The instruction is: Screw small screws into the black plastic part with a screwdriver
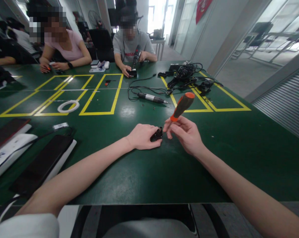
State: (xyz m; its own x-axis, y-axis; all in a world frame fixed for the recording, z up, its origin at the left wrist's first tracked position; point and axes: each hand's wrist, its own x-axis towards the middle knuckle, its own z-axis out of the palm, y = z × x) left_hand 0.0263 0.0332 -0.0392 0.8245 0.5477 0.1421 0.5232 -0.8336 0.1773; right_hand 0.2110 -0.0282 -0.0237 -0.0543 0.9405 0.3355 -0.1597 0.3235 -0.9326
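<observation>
On the green table [124, 168], my left hand [143, 136] is closed around a small black part [157, 135] with a short metal piece standing up from its top. My fingers cover much of it, so its exact kind is unclear. Just to the right, my right hand [186, 134] pinches a screwdriver [183, 106] by its shaft. Its orange and dark grey handle rises above the fingers, tilted to the right. The tip is hidden behind my fingers, and I cannot tell whether it touches the black part.
Ahead lies an electric screwdriver [151, 98] with its cable, near tangled black cables [186, 77]. A white tape ring [68, 106] sits left of centre. Phones on white power banks [44, 162] lie near my left arm. Across the table, a person [132, 43] holds a power driver [136, 56].
</observation>
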